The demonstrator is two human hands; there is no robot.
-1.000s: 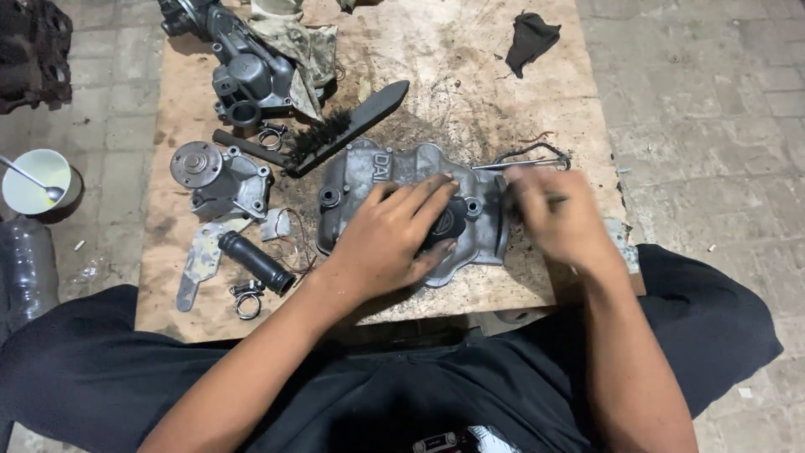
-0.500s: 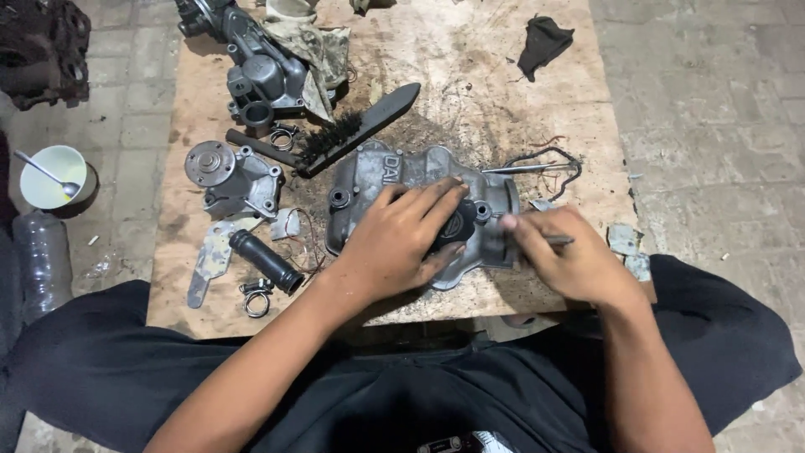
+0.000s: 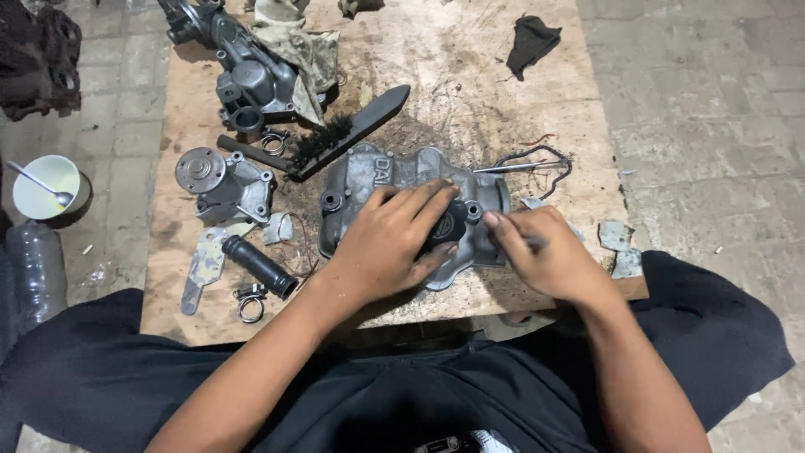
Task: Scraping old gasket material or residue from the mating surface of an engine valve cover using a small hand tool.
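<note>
A grey cast-metal engine cover (image 3: 369, 180) lies on a wooden board (image 3: 470, 75) in front of me. My left hand (image 3: 394, 239) presses flat on the cover, fingers spread over a black cap (image 3: 449, 222). My right hand (image 3: 545, 256) sits at the cover's right end, fingers pinched on a thin metal tool (image 3: 535, 243) whose tip I cannot see. A loose black gasket (image 3: 545, 164) lies just beyond the right end of the cover.
A black brush (image 3: 352, 130) lies behind the cover. A water pump (image 3: 222, 180), a black hose piece (image 3: 260, 267), clamps (image 3: 247, 302) and a larger grey housing (image 3: 247, 84) sit on the left. A white cup with a spoon (image 3: 46, 186) stands on the floor. A black rag (image 3: 532, 42) is far right.
My right hand has drawn back from the cover's top toward its right end and lower edge. My left hand stays pressed on the cover. The view has shifted slightly.
</note>
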